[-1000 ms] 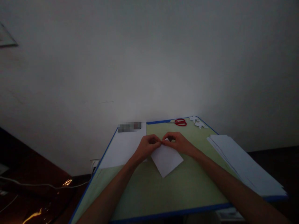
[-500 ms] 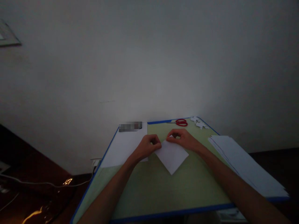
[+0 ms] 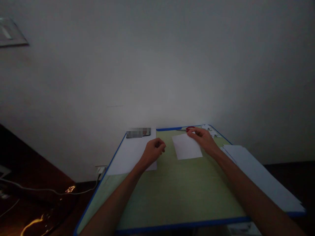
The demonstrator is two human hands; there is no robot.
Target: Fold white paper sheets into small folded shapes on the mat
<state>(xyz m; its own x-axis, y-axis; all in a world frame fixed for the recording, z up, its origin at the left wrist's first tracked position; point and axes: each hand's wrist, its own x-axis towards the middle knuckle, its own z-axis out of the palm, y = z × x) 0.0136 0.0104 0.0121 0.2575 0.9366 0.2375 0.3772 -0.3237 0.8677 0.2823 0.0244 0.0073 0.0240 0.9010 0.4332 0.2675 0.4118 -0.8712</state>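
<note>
A small, roughly square sheet of white paper (image 3: pixel 187 147) is pinched at its upper right corner by my right hand (image 3: pixel 202 138). The sheet is tilted a little, with its lower edge toward me. Left of it, apart from the sheet, my left hand (image 3: pixel 154 150) has its fingers curled in with nothing visible in them. It hovers by the right edge of a large white sheet (image 3: pixel 128 155). Just beyond my right hand lie the scissors with red handles (image 3: pixel 190 128), partly covered by that hand.
White paper scraps (image 3: pixel 212 131) lie at the far right corner of the green table (image 3: pixel 177 196), which has a blue edge. A stack of white paper (image 3: pixel 261 177) lies along its right side. A pixelated dark object (image 3: pixel 137 133) rests at the far left. Behind stands a wall (image 3: pixel 157 65).
My left hand has let go of the small sheet. My right hand has carried it right and away from me, and the sheet has turned from a diamond to nearly square-on.
</note>
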